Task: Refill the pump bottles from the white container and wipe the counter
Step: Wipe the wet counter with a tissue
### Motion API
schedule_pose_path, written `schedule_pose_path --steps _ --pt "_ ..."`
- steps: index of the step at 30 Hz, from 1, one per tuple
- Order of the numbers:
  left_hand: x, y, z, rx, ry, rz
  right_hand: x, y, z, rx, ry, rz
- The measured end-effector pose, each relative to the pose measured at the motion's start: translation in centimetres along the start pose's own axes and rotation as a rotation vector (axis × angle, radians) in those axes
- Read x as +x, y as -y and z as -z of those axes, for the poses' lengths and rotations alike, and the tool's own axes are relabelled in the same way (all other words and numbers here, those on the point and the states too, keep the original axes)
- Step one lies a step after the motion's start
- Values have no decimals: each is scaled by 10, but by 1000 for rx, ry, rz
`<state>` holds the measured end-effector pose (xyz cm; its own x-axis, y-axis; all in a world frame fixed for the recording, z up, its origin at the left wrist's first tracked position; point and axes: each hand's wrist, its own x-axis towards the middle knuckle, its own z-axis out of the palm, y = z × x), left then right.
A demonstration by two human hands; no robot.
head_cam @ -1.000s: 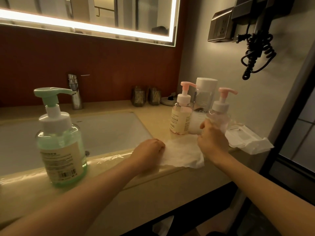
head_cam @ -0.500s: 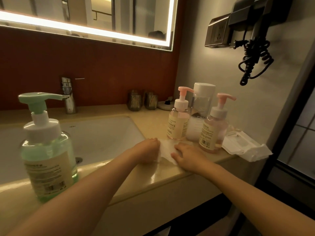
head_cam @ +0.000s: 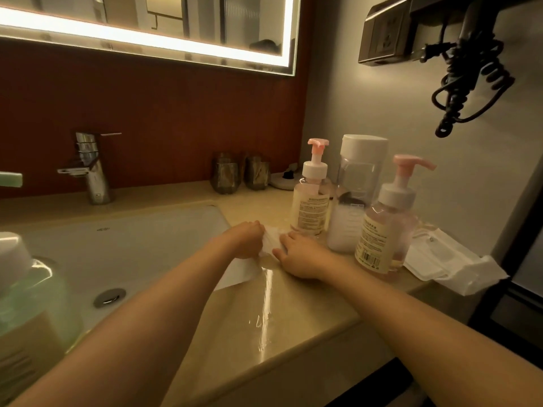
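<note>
My left hand [head_cam: 246, 240] grips one end of a white wipe [head_cam: 244, 273] on the beige counter [head_cam: 293, 324], at the sink's right edge. Close beside it, my right hand [head_cam: 296, 257] pinches the other end, so the wipe bunches up between the two hands. Just behind my right hand stand a pink-pump bottle of yellowish liquid [head_cam: 311, 208], a white-capped container [head_cam: 357, 201] and a second pink-pump bottle [head_cam: 385, 233]. A green pump bottle [head_cam: 26, 304] stands at the near left, partly cut off by the frame.
The white sink basin [head_cam: 132, 245] with its chrome faucet [head_cam: 94, 171] lies to the left. Two dark cups [head_cam: 226, 176] stand at the back wall. A pack of wipes [head_cam: 452, 267] lies at the counter's right end. A hair dryer [head_cam: 470, 69] hangs on the wall above.
My right hand let go of the right pump bottle and came down onto the wipe. Both hands drew together, bunching the wipe. The view moved closer and to the right.
</note>
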<state>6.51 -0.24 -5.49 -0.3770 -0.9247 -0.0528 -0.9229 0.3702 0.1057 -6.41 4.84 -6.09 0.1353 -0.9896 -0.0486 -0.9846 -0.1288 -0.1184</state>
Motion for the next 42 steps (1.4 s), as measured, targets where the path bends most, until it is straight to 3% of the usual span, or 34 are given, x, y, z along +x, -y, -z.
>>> schedule_pose_path --steps 11,27,31,35,37,42 --pt "19 7 7 -30 32 29 29 -1 2 -41 167 -44" --pt "-128 -36 3 -17 98 -133 -120 -6 -1 -53 203 -15" --pt "-164 -39 3 -17 76 -69 -139 7 5 12 97 -21" --pt "-201 -21 3 -108 -178 -12 -144 43 7 255 -246 65" --pt "-219 2 -2 25 -272 39 -144 70 2 349 -285 158" --pt "-259 35 -5 311 -299 136 -139 121 -10 390 -278 270"
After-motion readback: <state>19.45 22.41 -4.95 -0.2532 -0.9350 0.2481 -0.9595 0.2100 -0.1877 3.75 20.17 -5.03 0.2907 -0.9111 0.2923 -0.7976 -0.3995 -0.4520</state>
